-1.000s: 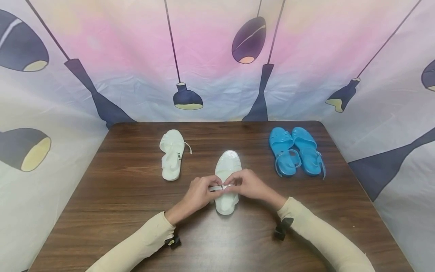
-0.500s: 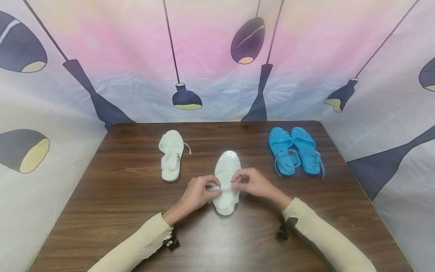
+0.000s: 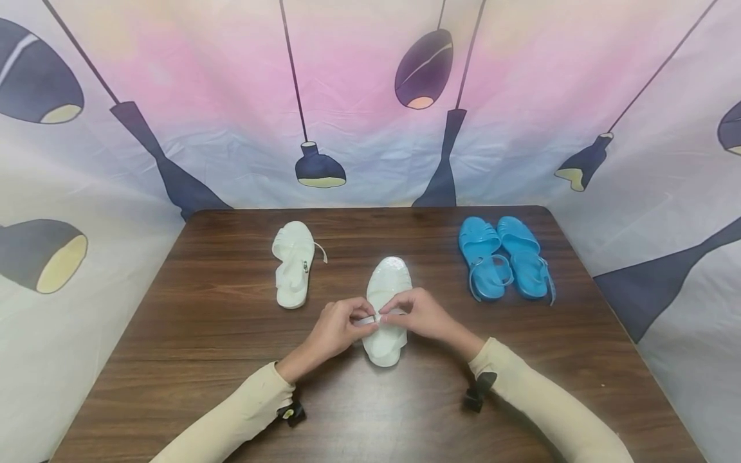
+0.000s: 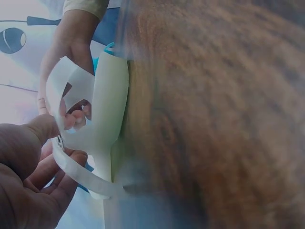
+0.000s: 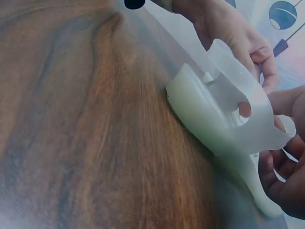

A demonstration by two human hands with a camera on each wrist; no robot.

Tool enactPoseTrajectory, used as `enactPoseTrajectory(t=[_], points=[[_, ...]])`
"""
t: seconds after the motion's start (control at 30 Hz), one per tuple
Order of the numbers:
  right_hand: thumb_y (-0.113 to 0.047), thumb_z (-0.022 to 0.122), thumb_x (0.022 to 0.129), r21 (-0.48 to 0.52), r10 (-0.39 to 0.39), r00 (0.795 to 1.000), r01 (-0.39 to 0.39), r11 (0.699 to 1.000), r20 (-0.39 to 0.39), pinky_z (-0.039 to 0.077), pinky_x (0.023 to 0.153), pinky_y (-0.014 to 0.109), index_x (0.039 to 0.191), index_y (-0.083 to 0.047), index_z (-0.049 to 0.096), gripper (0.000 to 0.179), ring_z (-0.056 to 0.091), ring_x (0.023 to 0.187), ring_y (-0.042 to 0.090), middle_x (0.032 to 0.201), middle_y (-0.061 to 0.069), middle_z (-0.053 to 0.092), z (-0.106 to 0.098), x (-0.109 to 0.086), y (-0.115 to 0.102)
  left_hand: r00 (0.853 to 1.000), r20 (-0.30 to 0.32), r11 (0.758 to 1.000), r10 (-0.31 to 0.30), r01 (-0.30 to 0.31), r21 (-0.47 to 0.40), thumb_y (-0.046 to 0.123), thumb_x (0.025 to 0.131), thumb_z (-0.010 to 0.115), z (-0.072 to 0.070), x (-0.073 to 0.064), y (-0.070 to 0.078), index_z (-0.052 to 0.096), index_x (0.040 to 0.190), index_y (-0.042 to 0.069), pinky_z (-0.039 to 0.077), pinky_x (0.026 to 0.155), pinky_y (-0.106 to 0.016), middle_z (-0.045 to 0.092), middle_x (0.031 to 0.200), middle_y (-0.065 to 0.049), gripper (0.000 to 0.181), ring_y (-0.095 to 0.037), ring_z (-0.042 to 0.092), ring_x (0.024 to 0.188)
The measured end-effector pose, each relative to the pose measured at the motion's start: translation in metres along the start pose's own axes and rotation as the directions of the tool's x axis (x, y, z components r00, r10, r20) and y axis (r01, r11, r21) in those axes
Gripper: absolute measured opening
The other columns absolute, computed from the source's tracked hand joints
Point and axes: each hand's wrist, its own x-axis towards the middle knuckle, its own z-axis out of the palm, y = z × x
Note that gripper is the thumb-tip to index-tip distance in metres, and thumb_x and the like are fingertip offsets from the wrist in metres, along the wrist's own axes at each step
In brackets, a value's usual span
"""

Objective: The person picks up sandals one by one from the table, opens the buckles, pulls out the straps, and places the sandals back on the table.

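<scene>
A white sandal (image 3: 390,278) lies in the middle of the table, toe pointing away. My left hand (image 3: 334,329) pinches its ankle strap beside the small metal buckle (image 4: 60,141), over the left side of the sandal. From the other side my right hand (image 3: 425,315) pinches the strap near the buckle, its fingertips almost meeting the left ones. In the right wrist view the strap (image 5: 286,131) curves up between the right fingers (image 5: 281,164). The strap's tip is hidden by the fingers. Farther left lies another white sandal (image 3: 293,263), its strap loose at its right side.
Two blue sandals (image 3: 486,257) lie side by side at the table's back right. The brown wooden table (image 3: 191,334) ends at a cloth backdrop (image 3: 370,77) printed with lamps.
Half a second ago my right hand was drawn slightly right, away from the buckle. It has come back left to the strap at the buckle. The left hand has stayed nearly in place.
</scene>
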Motion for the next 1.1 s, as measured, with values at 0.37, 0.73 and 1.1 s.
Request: enactPoseTrajectory(t=[0.37,0.73,1.1], points=[[-0.017,0.081,0.087,-0.031,0.026,0.998,-0.027,0.999,-0.052,0.055,0.088,0.035,0.091,-0.016,0.081,0.004,0.068,0.092,0.012,0.093,-0.005,0.078,-0.009,-0.005,0.012,0.999,-0.006,0.998,0.038,-0.038,-0.054,0.009,0.084,0.084,0.0,-0.001,-0.002,0.071,0.091,0.012,0.058,0.073,-0.021,0.079,0.089,-0.001,0.015,-0.008,0.073,0.084],[-0.017,0.079,0.089,0.004,0.049,0.998,-0.049,0.999,-0.024,0.057,0.069,0.033,0.092,-0.016,0.077,0.004,0.065,0.083,0.02,0.09,-0.003,0.075,-0.029,-0.011,0.008,1.0,0.009,0.997,0.017,-0.016,-0.072,0.008,0.084,0.084,-0.002,-0.003,-0.006,0.071,0.092,0.012,0.057,0.071,-0.021,0.079,0.089,-0.001,0.015,-0.007,0.073,0.083],[-0.03,0.076,0.093,-0.042,-0.005,0.998,0.008,0.999,0.062,0.057,0.075,0.028,0.104,-0.014,0.082,0.02,0.066,0.088,0.011,0.101,-0.004,0.078,-0.02,0.007,-0.007,0.999,0.028,0.999,0.043,-0.042,-0.025,0.009,0.084,0.084,-0.002,-0.001,-0.003,0.073,0.094,0.011,0.059,0.076,-0.022,0.079,0.093,-0.004,0.015,-0.014,0.075,0.089]])
